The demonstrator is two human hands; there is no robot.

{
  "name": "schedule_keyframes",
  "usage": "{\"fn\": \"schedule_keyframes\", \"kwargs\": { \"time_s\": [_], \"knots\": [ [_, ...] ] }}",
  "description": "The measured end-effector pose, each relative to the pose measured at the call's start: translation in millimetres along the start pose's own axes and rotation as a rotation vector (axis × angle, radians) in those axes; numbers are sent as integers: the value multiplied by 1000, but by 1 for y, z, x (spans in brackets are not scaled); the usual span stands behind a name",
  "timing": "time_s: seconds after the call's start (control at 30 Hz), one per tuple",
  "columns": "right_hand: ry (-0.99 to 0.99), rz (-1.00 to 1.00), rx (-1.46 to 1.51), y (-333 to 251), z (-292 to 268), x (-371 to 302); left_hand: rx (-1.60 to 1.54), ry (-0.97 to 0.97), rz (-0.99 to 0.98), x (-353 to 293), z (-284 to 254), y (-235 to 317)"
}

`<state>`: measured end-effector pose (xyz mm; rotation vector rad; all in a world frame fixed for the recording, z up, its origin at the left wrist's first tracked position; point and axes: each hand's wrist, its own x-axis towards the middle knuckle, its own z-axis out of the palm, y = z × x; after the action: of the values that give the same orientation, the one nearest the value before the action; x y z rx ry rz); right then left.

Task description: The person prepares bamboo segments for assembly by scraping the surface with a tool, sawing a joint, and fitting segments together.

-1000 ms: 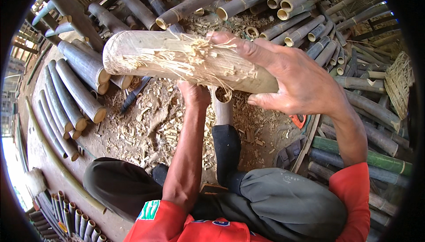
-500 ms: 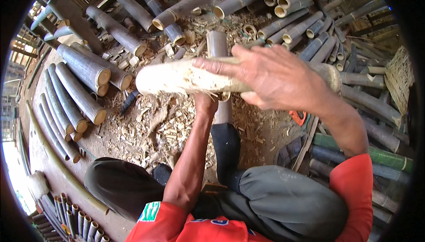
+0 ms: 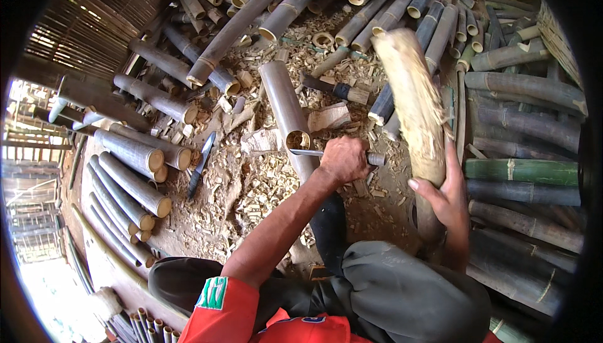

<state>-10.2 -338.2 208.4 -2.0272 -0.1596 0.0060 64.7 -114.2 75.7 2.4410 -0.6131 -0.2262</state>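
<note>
Swinging from crosswise overhead down to the right, now standing near-upright: peeled pale bamboo log (image 3: 411,104), right hand (image 3: 449,195) wrapping its lower part for steadying. Left hand (image 3: 342,160) closing tight around knife handle (image 3: 375,158), blade crossing upright bamboo tube (image 3: 286,107) just ahead.

Dirt floor (image 3: 207,217) strewn with pale wood shavings (image 3: 264,180), cut bamboo poles (image 3: 135,155) and a knife (image 3: 201,164).
</note>
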Motion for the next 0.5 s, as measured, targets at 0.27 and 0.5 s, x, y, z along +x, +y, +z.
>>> {"fn": "schedule_keyframes", "kwargs": {
  "time_s": [0.27,0.5],
  "knots": [
    [362,118,177,40,10,-48,-50,7,-94,26,-22,5],
    [-227,87,-3,11,10,-14,-165,127,-77,-5,-28,-16]
  ]
}}
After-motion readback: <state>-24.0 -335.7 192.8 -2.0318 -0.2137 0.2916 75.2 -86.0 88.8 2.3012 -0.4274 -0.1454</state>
